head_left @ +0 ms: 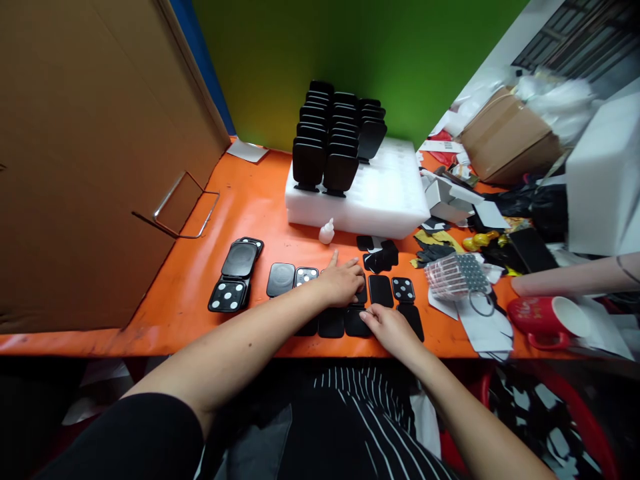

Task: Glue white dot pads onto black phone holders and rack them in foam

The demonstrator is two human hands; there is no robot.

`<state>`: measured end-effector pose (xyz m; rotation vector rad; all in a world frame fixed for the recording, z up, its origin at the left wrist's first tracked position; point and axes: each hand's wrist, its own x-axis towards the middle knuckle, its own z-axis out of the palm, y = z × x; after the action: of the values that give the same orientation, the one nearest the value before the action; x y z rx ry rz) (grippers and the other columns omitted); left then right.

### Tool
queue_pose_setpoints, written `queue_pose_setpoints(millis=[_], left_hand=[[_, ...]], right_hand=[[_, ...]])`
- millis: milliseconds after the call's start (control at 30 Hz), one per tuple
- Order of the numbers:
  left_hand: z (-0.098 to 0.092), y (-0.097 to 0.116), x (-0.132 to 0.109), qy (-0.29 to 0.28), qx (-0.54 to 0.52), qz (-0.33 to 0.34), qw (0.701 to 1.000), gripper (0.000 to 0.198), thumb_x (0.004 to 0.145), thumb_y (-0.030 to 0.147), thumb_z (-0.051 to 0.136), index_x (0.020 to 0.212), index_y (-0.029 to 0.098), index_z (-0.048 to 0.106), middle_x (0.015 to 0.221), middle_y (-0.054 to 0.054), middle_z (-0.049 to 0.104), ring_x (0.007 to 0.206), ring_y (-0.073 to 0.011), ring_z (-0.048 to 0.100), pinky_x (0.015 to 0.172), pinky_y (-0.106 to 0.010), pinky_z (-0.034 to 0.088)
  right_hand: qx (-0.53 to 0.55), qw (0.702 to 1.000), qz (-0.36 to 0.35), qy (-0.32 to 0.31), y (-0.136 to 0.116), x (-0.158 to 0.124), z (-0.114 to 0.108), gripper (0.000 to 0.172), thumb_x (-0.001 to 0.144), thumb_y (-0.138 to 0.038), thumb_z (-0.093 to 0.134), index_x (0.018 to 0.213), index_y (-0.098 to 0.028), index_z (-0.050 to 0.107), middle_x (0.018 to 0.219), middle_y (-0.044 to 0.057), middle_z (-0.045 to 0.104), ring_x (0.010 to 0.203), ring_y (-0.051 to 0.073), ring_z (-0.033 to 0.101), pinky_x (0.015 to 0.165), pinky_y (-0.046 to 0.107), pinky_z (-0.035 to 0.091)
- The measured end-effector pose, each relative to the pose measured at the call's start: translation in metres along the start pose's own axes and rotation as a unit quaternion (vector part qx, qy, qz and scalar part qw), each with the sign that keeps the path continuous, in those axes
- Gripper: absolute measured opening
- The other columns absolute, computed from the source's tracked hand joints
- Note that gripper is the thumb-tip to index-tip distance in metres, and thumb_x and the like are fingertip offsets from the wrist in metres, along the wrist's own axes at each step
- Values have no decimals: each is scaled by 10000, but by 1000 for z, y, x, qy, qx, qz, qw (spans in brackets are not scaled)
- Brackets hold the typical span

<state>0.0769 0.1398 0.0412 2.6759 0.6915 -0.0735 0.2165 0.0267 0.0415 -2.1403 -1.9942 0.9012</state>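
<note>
A row of black hinged panels with rounded corners lies along the table's front. My left hand [343, 283] reaches across the row, fingers spread and fingertips down on a black panel. Just to its lower right, my right hand [391, 328] has its thumb and fingers closed at the edge of a lower black panel [357, 324]. Some pads, such as the one at the right end [403, 289], carry white dots. A plain black pad [281, 279] lies to the left. Behind my left hand stands a small white dropper bottle [327, 232].
Upright black panels [341, 172] stand in rows on a white foam block [350, 213]. Stacked dotted pieces [227, 296] sit left. Thin black sheets [382, 257] lie behind the row. A cardboard box [90, 200], a wire handle [205, 212] and a red mug [537, 319] flank the area.
</note>
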Motion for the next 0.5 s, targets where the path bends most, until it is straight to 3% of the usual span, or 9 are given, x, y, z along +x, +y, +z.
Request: queue_pose_setpoints(millis=[500], left_hand=[[1,0,-1,2,0,0,1000,213,734,347,609,903,219,592,1152,-74,490,1237,-270,245,972,-603,75]], right_hand=[[-18,999,-34,17,4,0,2,260,842,-354,391,641,-203,455,624,-10,549,615,136,513,554,221,289]])
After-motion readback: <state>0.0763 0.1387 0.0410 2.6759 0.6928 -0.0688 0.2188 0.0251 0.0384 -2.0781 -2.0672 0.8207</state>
